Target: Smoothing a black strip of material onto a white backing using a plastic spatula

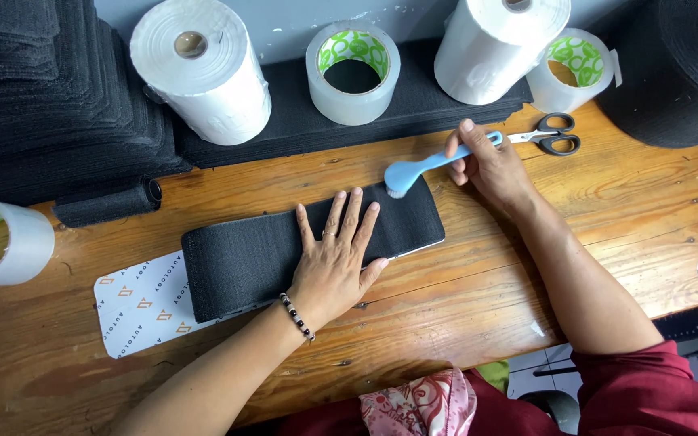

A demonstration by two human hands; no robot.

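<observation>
Nearest the camera, a dark red sleeve (648,387) and a patterned pink cloth (422,404) are seen at the wooden table's (486,282) near edge. Further in, the left hand (337,258) is laid flat, fingers spread apart, on a long black felt-like strip (244,258), which is pinned down over a white printed card (143,307). Beyond it, a light blue plastic brush (426,167) is gripped by the right hand (486,165), fingers closed around the handle, and the bristles are pressed on the strip's far right corner. Brushing is judged to be at that end only; how much of the strip is done cannot be told. Farther back, black-handled scissors (551,135) are lying, then clear tape rolls (353,73), white film rolls (203,69) and stacked black felt sheets (42,97).
</observation>
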